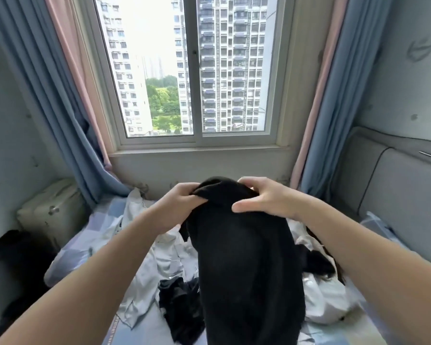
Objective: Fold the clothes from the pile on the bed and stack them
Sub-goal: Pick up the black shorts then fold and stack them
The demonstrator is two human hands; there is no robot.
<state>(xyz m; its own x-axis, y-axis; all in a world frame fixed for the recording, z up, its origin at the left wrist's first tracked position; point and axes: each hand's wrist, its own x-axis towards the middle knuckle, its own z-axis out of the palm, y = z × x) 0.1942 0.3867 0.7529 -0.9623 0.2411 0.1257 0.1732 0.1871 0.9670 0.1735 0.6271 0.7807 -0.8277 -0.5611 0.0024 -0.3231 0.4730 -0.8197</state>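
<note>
A black garment [246,265] hangs lifted above the bed, its top edge bunched between both hands. My left hand [179,205] grips the top left of the cloth with curled fingers. My right hand [261,197] pinches the top right, fingers arched over the fabric and thumb in front. Under it lies the pile: pale grey-white clothes [157,265], a crumpled black piece [177,302] and a dark item [316,265] on the right. The hanging garment hides the middle of the pile.
The bed [85,245] has a blue and white checked sheet. A window [192,70] with blue and pink curtains is straight ahead. A padded grey headboard [396,195] stands at the right. A cream case [52,210] and a dark heap [17,265] lie at the left.
</note>
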